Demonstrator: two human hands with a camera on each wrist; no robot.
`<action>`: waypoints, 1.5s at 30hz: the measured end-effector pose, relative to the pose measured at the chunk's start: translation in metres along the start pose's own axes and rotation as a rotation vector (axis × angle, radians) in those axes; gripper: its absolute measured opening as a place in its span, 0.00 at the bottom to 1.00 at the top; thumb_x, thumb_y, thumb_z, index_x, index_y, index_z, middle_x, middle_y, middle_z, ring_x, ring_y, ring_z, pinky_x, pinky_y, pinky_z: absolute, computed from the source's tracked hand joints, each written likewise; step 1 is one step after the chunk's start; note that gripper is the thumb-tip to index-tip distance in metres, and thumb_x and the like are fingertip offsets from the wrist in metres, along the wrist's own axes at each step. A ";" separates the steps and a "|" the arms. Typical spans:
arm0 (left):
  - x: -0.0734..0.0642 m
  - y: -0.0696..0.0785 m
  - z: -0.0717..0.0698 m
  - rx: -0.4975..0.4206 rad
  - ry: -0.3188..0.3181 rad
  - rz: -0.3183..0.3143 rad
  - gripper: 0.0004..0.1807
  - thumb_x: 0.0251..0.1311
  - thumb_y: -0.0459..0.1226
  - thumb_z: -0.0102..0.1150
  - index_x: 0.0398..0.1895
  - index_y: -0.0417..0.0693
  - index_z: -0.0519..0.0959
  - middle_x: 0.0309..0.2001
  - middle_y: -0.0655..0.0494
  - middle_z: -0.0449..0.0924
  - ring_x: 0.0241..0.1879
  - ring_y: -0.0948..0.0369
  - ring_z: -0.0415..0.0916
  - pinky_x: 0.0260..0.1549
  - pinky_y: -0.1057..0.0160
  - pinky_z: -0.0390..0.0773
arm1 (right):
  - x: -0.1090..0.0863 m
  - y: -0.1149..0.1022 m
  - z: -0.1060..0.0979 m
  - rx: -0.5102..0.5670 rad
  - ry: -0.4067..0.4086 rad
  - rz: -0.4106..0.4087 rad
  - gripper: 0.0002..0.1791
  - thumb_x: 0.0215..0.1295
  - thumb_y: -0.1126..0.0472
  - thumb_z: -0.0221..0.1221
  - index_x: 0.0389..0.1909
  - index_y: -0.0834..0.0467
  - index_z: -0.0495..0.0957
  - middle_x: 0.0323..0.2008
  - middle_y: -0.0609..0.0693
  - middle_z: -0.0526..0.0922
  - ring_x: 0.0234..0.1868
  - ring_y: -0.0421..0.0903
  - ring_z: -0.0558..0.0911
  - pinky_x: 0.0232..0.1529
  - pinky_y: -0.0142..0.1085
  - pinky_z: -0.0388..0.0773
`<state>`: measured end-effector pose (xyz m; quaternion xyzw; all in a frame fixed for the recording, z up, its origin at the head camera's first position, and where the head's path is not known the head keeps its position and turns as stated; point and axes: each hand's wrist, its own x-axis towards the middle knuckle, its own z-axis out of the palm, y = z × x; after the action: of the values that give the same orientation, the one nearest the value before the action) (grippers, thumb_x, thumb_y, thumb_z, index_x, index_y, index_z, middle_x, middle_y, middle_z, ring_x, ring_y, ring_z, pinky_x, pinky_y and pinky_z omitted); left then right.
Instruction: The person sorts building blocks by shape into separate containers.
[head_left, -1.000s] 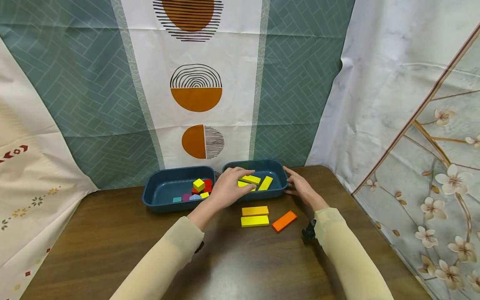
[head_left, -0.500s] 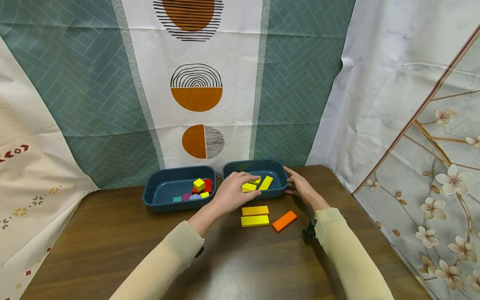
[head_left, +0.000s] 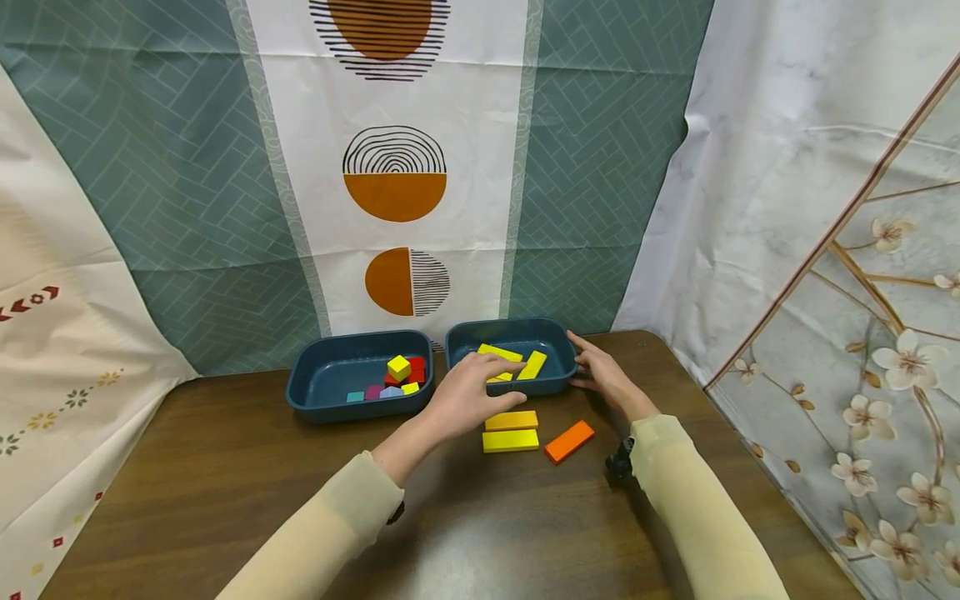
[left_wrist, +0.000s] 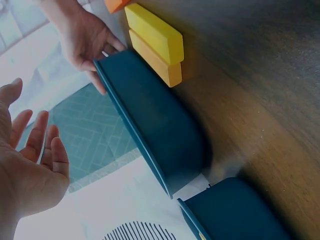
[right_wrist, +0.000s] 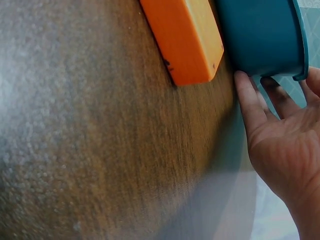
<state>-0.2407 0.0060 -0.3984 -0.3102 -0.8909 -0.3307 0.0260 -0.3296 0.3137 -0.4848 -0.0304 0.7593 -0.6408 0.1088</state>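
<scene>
My left hand [head_left: 471, 392] hovers at the front of the right blue bin [head_left: 553, 385]. It holds nothing; thumb and fingers are apart. The left wrist view also shows this hand [left_wrist: 32, 172], fingers loosely bent, above the bin's rim. Several yellow blocks [head_left: 532, 365] lie in that bin, partly hidden by the hand. My right hand [head_left: 606, 382] touches the bin's right end with extended fingers, as the right wrist view confirms. On the table before the bin lie a yellow block [head_left: 510, 442] and an amber block [head_left: 512, 421] side by side, and an orange block [head_left: 570, 442] set at an angle.
Left of it stands a second blue bin [head_left: 318, 387] with small coloured pieces at its right side, including a yellow cube [head_left: 399, 367] resting on others. Both bins sit near the back edge of the brown wooden table [head_left: 247, 467]. Patterned cloths hang behind and at both sides.
My left hand has drawn back from over the right bin toward its front edge, uncovering more of the yellow blocks. My right hand stays at the bin's end.
</scene>
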 end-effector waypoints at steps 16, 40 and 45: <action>-0.011 -0.004 0.000 0.038 -0.023 -0.017 0.28 0.64 0.54 0.67 0.67 0.64 0.80 0.60 0.63 0.80 0.62 0.57 0.69 0.59 0.50 0.74 | -0.001 0.001 0.000 -0.019 -0.009 -0.009 0.36 0.77 0.64 0.37 0.83 0.45 0.48 0.82 0.54 0.39 0.75 0.63 0.58 0.69 0.59 0.66; -0.035 -0.031 0.014 0.117 -0.098 -0.020 0.26 0.63 0.52 0.69 0.64 0.58 0.82 0.57 0.62 0.83 0.50 0.60 0.71 0.49 0.58 0.75 | 0.002 0.001 0.000 0.007 0.015 0.000 0.36 0.77 0.64 0.37 0.83 0.43 0.47 0.82 0.52 0.39 0.72 0.63 0.62 0.68 0.59 0.66; -0.040 -0.036 0.018 0.115 -0.111 -0.027 0.24 0.63 0.50 0.69 0.62 0.57 0.84 0.55 0.62 0.84 0.49 0.61 0.71 0.49 0.57 0.75 | 0.001 0.001 0.000 0.009 0.010 0.005 0.36 0.77 0.64 0.36 0.83 0.43 0.47 0.82 0.52 0.38 0.72 0.64 0.61 0.69 0.60 0.65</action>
<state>-0.2266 -0.0257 -0.4434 -0.3139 -0.9127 -0.2616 -0.0099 -0.3304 0.3141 -0.4862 -0.0249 0.7571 -0.6440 0.1069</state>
